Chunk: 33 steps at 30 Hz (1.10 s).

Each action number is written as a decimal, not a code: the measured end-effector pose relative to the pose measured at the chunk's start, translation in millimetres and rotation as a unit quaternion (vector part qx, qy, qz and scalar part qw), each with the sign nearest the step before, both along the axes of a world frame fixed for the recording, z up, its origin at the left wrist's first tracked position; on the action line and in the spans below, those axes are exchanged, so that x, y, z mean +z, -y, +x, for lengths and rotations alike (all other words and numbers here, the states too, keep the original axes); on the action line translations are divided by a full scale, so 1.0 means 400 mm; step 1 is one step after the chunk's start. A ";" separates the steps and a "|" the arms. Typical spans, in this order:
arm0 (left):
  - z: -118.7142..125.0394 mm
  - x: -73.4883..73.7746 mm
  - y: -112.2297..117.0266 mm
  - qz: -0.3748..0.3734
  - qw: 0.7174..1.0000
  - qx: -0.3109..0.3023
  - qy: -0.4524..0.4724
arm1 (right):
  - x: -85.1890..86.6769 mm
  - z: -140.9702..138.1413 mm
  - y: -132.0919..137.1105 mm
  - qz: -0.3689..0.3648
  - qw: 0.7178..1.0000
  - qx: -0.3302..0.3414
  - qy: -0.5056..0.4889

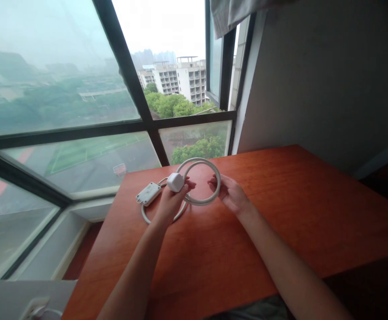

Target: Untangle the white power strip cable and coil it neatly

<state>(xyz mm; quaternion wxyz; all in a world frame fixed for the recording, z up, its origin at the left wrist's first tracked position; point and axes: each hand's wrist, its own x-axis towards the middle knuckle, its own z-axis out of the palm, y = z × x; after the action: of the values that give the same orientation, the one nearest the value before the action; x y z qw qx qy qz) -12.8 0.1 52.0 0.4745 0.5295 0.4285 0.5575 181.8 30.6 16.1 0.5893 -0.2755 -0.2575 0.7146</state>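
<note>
A white power strip cord [200, 203] is looped into a coil above the desk, between my two hands. My left hand [173, 200] is closed on the coil's left side, close to the white plug [175, 182] at the cord's end. At the coil's right side, my right hand [230, 192] has its fingers curled round the cord. The white power strip [148, 194] lies on the desk beyond my left hand, and a further loop of its cord rests on the wood below it.
The reddish-brown wooden desk [280, 213] stretches away to the right. Dark-framed windows [114, 129] border its far and left sides, with one sash open. A grey wall [314, 89] rises at the right, and a wall socket [35, 309] shows at bottom left.
</note>
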 end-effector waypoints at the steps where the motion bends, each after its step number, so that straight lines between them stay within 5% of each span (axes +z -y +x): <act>1: -0.002 0.002 0.001 0.001 1.000 -0.012 -0.008 | -0.001 0.004 0.002 0.004 1.000 -0.004 -0.001; 5: -0.005 0.012 0.009 -0.004 0.998 -0.036 -0.041 | 0.007 0.023 0.009 0.019 1.000 -0.004 0.004; 11: 0.010 0.023 0.018 -0.036 0.996 -0.057 0.064 | 0.017 0.035 0.017 0.046 0.998 0.047 0.013; 15: 0.010 0.017 0.018 -0.054 0.994 -0.075 0.060 | 0.026 0.040 0.023 0.052 0.991 0.121 0.024; 20: 0.002 0.003 0.018 -0.031 0.992 -0.118 -0.014 | 0.037 0.046 0.035 0.055 0.981 0.183 0.041; 26: -0.006 0.013 0.025 0.026 0.972 -0.189 -0.135 | 0.032 0.054 0.038 0.075 0.982 0.161 0.062; 33: -0.014 0.021 0.025 0.072 0.954 -0.129 -0.263 | 0.014 0.054 0.031 0.022 0.992 0.095 -0.081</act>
<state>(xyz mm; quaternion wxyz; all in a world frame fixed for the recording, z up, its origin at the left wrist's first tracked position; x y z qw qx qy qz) -18.3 -9.9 60.5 0.3734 0.7407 0.4251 0.3623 203.5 18.3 21.9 0.5436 -0.1776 -0.2498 0.7814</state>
